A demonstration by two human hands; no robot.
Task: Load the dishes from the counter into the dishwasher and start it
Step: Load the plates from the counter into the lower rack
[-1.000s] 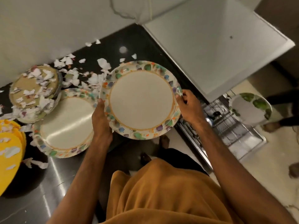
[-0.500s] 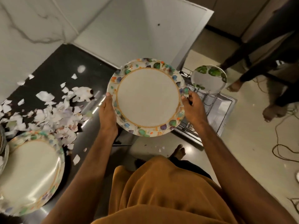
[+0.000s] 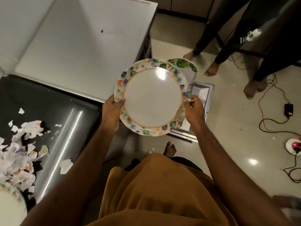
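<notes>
Above the dishwasher (image 3: pixel 202 89), gripping a plate (image 3: pixel 153 101) by opposite rims with left hand (image 3: pixel 112 110) and right hand (image 3: pixel 193 109). Already inside the dishwasher: a green plate (image 3: pixel 184 64). Left of the dishwasher, on the tabletop (image 3: pixel 48 103), another plate (image 3: pixel 9 207) to load; starting not yet done.

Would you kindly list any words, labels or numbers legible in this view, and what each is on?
Nothing is legible.
White print on the dark garment: too blurred to read.
Yellow-green label on the black adapter: too small to read.
On the plate: pattern only, no text.
</notes>
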